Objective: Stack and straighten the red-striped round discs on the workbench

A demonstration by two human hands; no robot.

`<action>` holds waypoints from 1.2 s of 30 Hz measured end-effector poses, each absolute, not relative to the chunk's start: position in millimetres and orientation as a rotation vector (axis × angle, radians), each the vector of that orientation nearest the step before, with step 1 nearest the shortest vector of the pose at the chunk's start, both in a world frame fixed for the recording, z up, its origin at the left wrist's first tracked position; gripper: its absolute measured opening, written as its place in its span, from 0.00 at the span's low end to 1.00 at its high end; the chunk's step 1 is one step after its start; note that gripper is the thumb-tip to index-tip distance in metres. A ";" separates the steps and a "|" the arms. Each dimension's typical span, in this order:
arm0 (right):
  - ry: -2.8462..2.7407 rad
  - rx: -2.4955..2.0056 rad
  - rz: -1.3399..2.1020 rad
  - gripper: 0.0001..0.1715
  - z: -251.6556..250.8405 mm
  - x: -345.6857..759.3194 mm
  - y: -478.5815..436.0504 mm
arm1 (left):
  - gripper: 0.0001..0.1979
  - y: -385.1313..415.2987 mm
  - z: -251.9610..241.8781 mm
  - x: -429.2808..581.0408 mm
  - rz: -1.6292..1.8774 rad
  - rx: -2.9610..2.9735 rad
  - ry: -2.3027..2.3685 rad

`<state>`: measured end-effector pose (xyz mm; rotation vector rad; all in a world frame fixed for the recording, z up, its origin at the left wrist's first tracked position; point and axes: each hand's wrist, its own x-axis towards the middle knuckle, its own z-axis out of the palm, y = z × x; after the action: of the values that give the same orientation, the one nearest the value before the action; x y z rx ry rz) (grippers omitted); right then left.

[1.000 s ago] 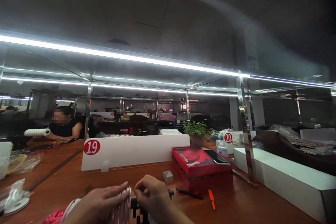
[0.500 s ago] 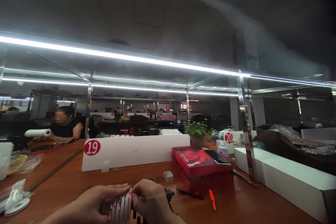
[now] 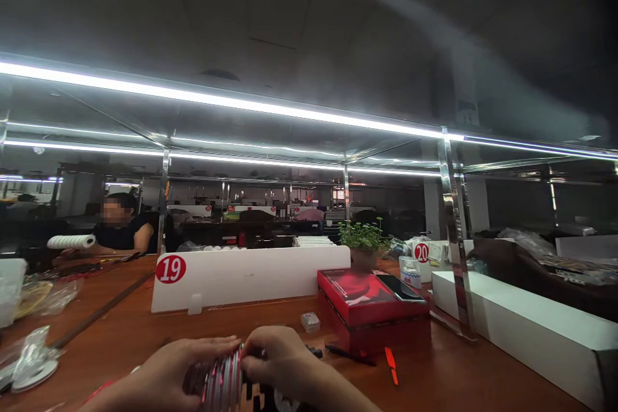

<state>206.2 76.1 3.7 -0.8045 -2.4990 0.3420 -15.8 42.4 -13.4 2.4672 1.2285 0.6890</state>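
Note:
Low in the picture, my left hand (image 3: 181, 370) curls around a round spool of shiny pink and silver ribbon (image 3: 223, 381), holding it on edge above the brown table (image 3: 130, 335). My right hand (image 3: 280, 360) pinches the spool's near rim from the right, fingers pressed together. A small black part (image 3: 253, 393) shows just under the two hands, partly hidden by them.
A white divider marked 19 (image 3: 251, 277) stands behind my hands. A red box (image 3: 371, 306) with a dark phone (image 3: 398, 288) on it sits to the right, a black pen (image 3: 348, 354) and a red clip (image 3: 390, 364) before it. A person sits far left.
My hands have drawn closer around the spool and sunk slightly lower in the picture. The spool has turned so its edge faces me. The black part by my right hand is now mostly covered.

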 end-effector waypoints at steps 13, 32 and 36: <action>-2.547 -0.662 -0.063 0.05 -3.8 196.9 79.5 | 0.33 33.4 -5.0 -8.1 0.692 2.475 1.247; -2.325 -0.752 0.753 0.05 3.0 205.8 87.2 | 0.30 33.6 -2.9 -8.6 0.683 2.464 1.201; -2.388 -0.790 0.636 0.05 4.7 203.5 85.7 | 0.30 35.8 -4.2 -10.2 0.670 2.490 1.215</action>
<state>203.5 85.7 4.7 -0.7903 -2.3875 0.6357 -10.2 35.8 -4.2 2.4902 1.2145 0.6701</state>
